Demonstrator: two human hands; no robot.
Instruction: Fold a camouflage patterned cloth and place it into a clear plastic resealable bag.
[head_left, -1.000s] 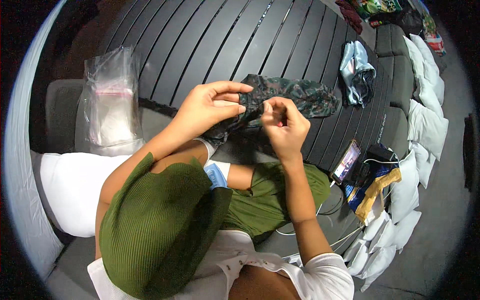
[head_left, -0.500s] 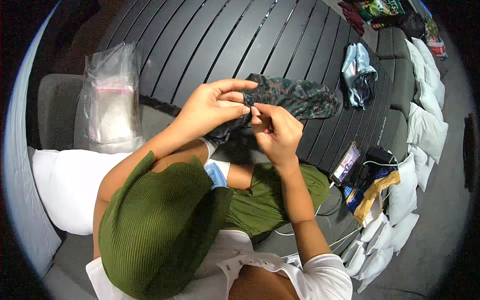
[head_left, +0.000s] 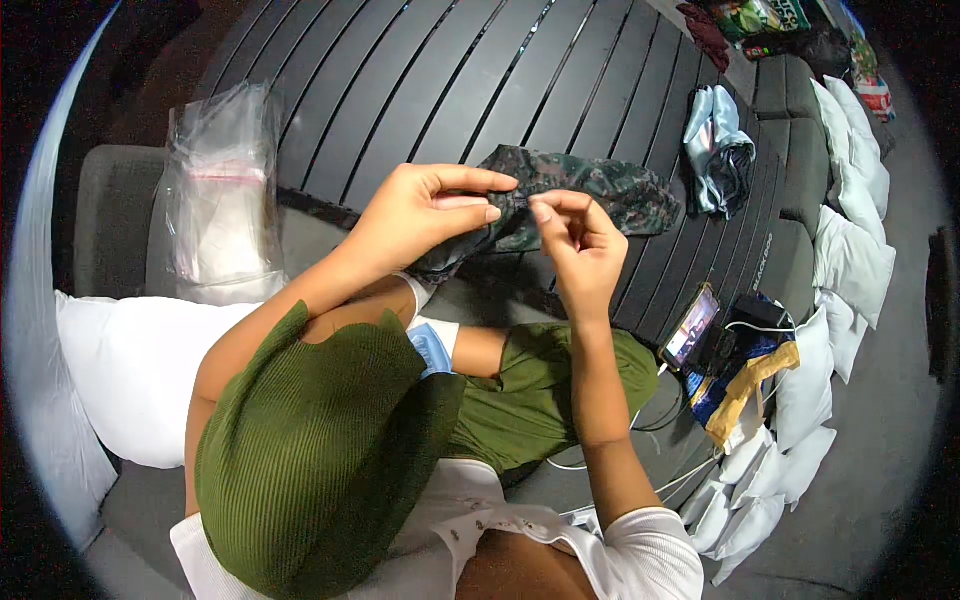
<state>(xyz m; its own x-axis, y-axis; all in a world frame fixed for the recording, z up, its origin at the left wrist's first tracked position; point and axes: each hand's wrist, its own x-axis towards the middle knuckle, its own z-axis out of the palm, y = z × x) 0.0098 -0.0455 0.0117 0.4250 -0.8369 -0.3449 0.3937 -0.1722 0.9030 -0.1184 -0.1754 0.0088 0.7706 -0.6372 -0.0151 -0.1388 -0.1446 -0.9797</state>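
A dark camouflage-print cloth [head_left: 615,190] lies bunched along the near edge of the slatted black table, part of it hanging toward my lap. My left hand [head_left: 425,215] grips the cloth's left part between thumb and forefinger. Just to the right, my right hand [head_left: 585,245] has thumb and forefinger pinched together in front of the cloth, its other fingers curled. Whatever sits in that pinch is too small to make out.
The slatted black table [head_left: 440,80] bears a folded light-blue and dark cloth [head_left: 718,150] at right. Clear plastic bags [head_left: 225,200] lie at left beside a white pillow [head_left: 140,375]. A lit phone [head_left: 692,328] with cables stands at right, near several small white pillows [head_left: 850,255].
My right hand has moved a little right and up, away from my left fingertips, still pinched. My left hand stays nearly in place on the cloth.
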